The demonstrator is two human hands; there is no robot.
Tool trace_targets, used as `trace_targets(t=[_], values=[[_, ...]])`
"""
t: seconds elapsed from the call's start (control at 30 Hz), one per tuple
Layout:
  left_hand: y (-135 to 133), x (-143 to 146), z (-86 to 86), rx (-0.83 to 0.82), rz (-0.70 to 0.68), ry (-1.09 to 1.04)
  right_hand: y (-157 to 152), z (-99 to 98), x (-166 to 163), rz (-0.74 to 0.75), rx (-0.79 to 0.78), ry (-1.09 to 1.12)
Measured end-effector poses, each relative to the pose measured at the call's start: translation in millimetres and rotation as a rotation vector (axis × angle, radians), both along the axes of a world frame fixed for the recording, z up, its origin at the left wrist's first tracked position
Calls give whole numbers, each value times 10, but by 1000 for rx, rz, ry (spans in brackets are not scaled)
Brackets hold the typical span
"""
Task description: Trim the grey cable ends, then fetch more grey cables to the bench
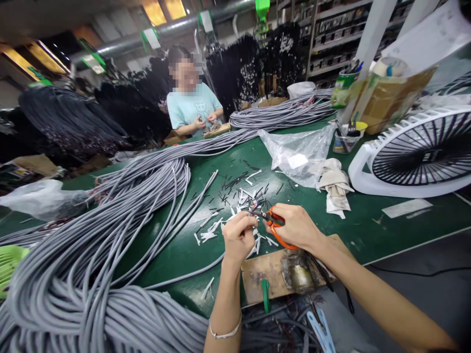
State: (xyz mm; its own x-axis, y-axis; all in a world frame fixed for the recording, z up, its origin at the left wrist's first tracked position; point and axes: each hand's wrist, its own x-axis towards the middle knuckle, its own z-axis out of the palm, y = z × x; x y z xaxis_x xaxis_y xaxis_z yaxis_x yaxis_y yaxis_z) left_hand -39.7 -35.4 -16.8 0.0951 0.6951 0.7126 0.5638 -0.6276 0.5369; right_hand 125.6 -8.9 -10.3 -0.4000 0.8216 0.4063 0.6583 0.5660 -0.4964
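My right hand (294, 226) grips orange-handled scissors (275, 229), with their dark blades pointing left. My left hand (239, 236) pinches the end of a cable (254, 208), and thin coloured wires show at the tip, right at the blades. Below my hands lies a worn wooden board (279, 272) with a green clip (265, 295) at its near edge. White and black plastic scraps (235, 202) are scattered on the green workbench (184, 274) beyond my fingers. Large coils of grey cable (99, 245) pile up to my left.
A co-worker (191, 100) across the bench works with both hands. More grey cable (283, 113) lies behind a plastic bag (298, 152) and a cloth (335, 186). A white fan (415, 152) stands at right, beside a cardboard box (390, 100). Black bundles hang behind.
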Motion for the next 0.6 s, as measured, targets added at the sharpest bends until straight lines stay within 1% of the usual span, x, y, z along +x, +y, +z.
trace_targets(t=[0.03, 0.1, 0.17, 0.23, 0.3, 0.33, 0.4, 0.47, 0.5, 0.57, 0.6], values=[[-6, 7, -2, -23, -4, -17, -2, -6, 2, -5, 2, -7], [-17, 27, 6, -103, -14, -137, -2, -22, -5, -16, 11, -1], [-14, 40, 27, -235, -37, -339, 9, -35, -20, -18, 5, 48], [10, 37, 56, -401, -96, -539, 36, -37, -26, -50, -8, 110], [52, 22, 78, -564, -181, -680, 77, -31, 1, -134, -17, 113], [72, 17, 83, -633, -215, -733, 102, -29, 31, -198, -27, 72], [104, 25, 72, -738, -254, -813, 162, -40, 119, -327, -86, -82], [129, 64, 26, -782, -258, -846, 236, -76, 223, -412, -188, -281], [143, 90, -8, -784, -252, -831, 275, -102, 270, -425, -222, -366], [180, 125, -86, -753, -205, -692, 332, -157, 340, -401, -197, -462], [203, 119, -119, -733, -150, -549, 344, -180, 362, -379, -146, -465]])
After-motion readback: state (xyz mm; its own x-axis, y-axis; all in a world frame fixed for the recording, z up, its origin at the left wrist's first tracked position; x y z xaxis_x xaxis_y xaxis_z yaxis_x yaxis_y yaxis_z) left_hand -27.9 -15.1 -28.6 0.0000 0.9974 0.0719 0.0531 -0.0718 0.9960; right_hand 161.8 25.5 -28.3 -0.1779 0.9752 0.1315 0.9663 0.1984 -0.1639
